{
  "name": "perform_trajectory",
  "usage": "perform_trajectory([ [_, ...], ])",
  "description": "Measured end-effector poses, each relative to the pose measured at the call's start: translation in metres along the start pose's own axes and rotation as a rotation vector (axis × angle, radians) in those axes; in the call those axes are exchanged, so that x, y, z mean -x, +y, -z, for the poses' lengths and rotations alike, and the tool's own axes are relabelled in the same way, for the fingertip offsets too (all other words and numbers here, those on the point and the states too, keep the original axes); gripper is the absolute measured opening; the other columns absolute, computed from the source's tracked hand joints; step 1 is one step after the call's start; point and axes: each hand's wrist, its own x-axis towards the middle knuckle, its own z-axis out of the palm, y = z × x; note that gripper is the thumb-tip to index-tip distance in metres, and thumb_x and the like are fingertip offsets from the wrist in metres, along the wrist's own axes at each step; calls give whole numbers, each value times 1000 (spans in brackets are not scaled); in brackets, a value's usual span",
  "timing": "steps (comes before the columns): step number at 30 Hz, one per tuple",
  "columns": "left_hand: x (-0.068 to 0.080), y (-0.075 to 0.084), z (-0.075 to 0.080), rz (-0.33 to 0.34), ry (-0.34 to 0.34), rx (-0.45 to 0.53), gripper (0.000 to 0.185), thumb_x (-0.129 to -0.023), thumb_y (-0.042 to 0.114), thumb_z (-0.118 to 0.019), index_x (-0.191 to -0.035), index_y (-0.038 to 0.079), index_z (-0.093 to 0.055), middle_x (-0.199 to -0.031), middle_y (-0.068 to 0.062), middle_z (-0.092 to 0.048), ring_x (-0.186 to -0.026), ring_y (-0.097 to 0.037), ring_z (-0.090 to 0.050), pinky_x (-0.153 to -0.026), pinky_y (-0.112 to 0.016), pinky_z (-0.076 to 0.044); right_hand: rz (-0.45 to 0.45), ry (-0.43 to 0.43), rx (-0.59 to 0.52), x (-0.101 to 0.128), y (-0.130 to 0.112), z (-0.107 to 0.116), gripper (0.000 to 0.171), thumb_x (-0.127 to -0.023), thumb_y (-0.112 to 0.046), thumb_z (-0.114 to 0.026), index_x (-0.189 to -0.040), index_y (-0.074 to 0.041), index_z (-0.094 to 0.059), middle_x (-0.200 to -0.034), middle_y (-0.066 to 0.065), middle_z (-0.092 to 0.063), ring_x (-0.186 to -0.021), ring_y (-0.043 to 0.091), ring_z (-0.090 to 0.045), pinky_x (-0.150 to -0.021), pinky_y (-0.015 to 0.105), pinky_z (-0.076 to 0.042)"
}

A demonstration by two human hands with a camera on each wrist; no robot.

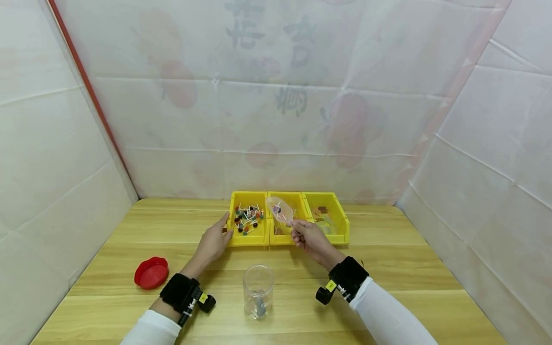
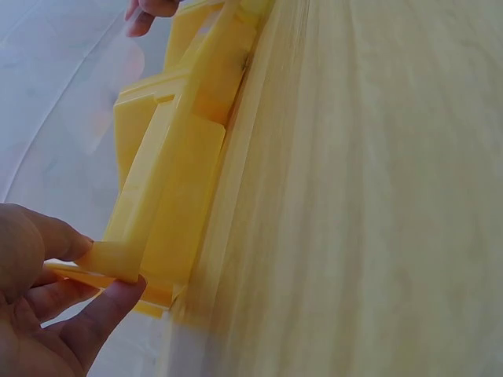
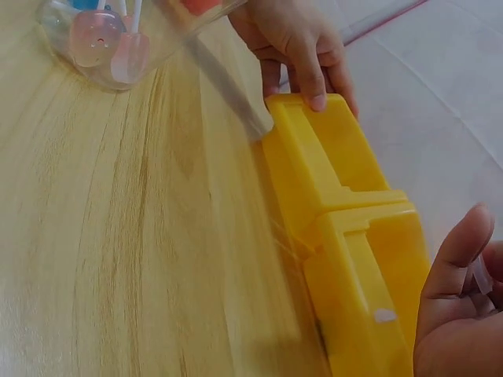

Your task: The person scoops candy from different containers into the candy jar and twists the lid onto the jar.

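The clear jar (image 1: pixel 258 291) stands nearest. Left hand (image 1: pixel 214 242) grips the yellow bin (image 1: pixel 249 238); keep it steady while right hand (image 1: pixel 311 239) pinches a plastic bag (image 1: pixel 281 210).

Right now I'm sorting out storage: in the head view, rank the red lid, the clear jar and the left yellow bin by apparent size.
1. Left yellow bin, though it lies farthest.
2. Clear jar.
3. Red lid, close to the jar in apparent size, so unsure.

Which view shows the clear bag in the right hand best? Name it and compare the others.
The head view: the clear bag shows whole, pinched by the right hand above the middle yellow bin. The right wrist view shows only a sliver by the palm; the left wrist view shows none.
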Motion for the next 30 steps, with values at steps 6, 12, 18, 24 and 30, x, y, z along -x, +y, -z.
perform_trajectory([
  [6, 2, 0, 3, 14, -14, 15, 64, -100, 16, -58, -155, 6, -26, -135, -25, -54, -100, -32, -64, -59, -29, -47, 31, -24, 47, 5, -2, 1, 44, -107, -26, -42, -131, 10, -52, -77, 2, -55, -61, 8, -47, -54, 19, -43],
  [12, 1, -1, 4, 20, -26, 31, 65, -100, 16, -58, -155, 7, -25, -137, -25, -52, -104, -34, -63, -58, -28, -47, 63, -51, 74, 12, -7, 1, 45, -106, -28, -45, -127, 10, -55, -75, 3, -56, -58, 8, -48, -53, 20, -44],
  [18, 2, -3, 5, 9, -39, 38, 65, -100, 18, -58, -155, 8, -25, -136, -26, -53, -109, -37, -61, -59, -30, -47, 93, -96, 95, 19, -7, 5, 42, -104, -31, -48, -121, 5, -59, -74, 3, -55, -58, 9, -48, -54, 21, -43],
  [24, 6, -9, 10, 1, -62, 62, 66, -101, 21, -58, -156, 11, -24, -143, -23, -47, -109, -35, -62, -60, -30, -51, 94, -121, 58, 26, -4, 9, 44, -102, -36, -52, -120, 3, -60, -74, 2, -54, -57, 8, -48, -53, 20, -43],
  [30, 9, -7, 15, -25, -57, 51, 64, -101, 35, -55, -154, 9, -30, -142, -21, -49, -118, -36, -57, -88, -50, -51, 94, -157, 56, 31, 1, 17, 53, -104, -34, -49, -124, 15, -54, -74, 3, -55, -56, 7, -47, -50, 19, -42],
])
